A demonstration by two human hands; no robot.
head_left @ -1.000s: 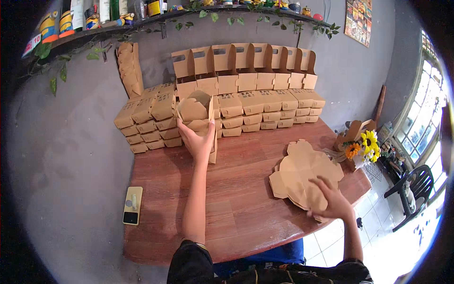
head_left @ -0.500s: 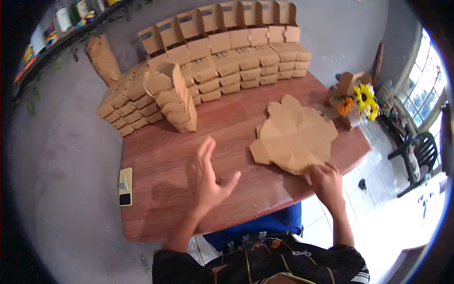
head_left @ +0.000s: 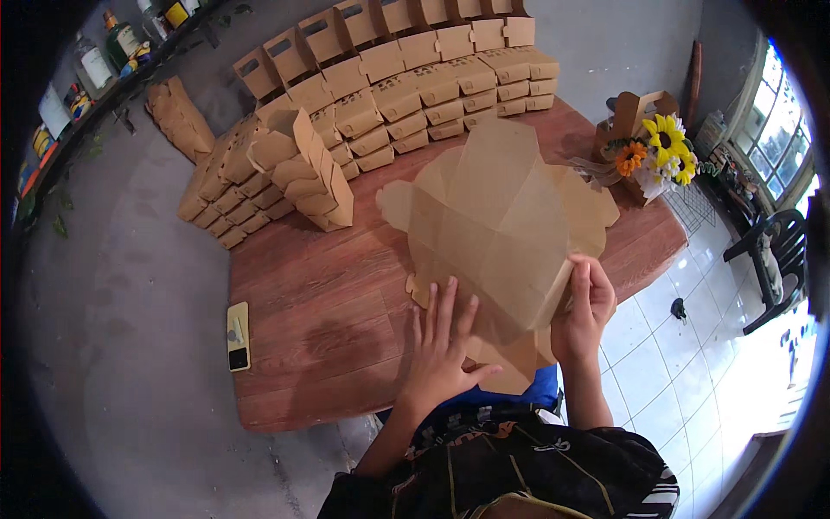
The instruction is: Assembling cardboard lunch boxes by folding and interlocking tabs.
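Observation:
A creased brown cardboard box blank, partly unfolded, is raised over the near right part of the table. My right hand pinches its right edge between thumb and fingers. Near the lower left edge of the blank is my left hand, fingers spread; whether it touches the cardboard I cannot tell. Underneath, more flat cardboard blanks lie on the reddish wooden table, mostly covered by the raised one.
Rows of folded cardboard boxes are stacked along the back, beside a tall nested stack. A phone lies at the left edge. Artificial flowers stand at the back right. Beyond the right edge is a dark chair.
My right hand has lifted a blank off the pile and brought it nearer to me. My left hand has moved right and down, from above the bare table to the blank's lower edge.

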